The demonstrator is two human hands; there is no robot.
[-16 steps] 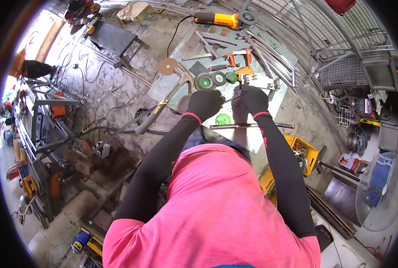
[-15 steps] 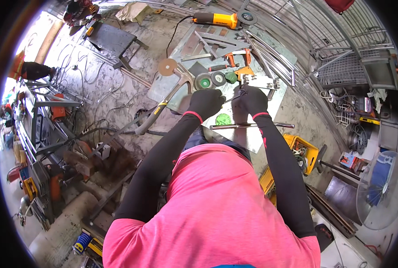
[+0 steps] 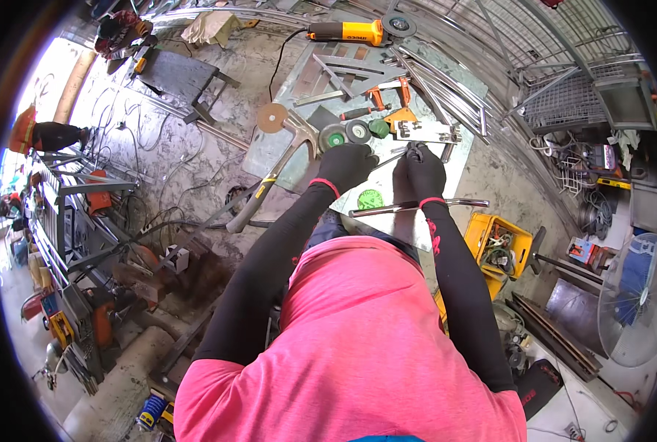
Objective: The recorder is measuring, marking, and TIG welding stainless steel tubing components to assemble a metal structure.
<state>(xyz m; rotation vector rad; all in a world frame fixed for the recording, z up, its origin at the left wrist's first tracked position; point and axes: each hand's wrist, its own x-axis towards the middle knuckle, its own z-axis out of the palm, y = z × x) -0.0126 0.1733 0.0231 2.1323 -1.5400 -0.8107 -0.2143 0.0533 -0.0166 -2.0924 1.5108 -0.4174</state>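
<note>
My left hand (image 3: 347, 166), in a black glove, is closed around one end of a thin metal rod (image 3: 389, 160). The rod slants up to the right toward my right hand (image 3: 425, 172). That hand, gloved in black too, has its fingers pinched together at the rod's other end; any small part between them is too small to tell. Just beyond it lies a pale metal plate with small fittings (image 3: 425, 131). Nearer me, a shiny metal tube (image 3: 419, 208) crosses the bright sheet, beside a round green disc (image 3: 370, 199).
A hammer (image 3: 280, 158) and grinding discs (image 3: 335, 139) lie left of my hands. Farther off are orange clamps (image 3: 392, 96), metal tubes (image 3: 433, 85) and a yellow angle grinder (image 3: 354, 32). A yellow crate (image 3: 498, 247) stands right, near a fan (image 3: 640, 298). Another person (image 3: 122, 33) is far left.
The view has shifted slightly. My hands remain close together over the sheet; the right has turned a little, so its pinched fingertips and the rod show more clearly.
</note>
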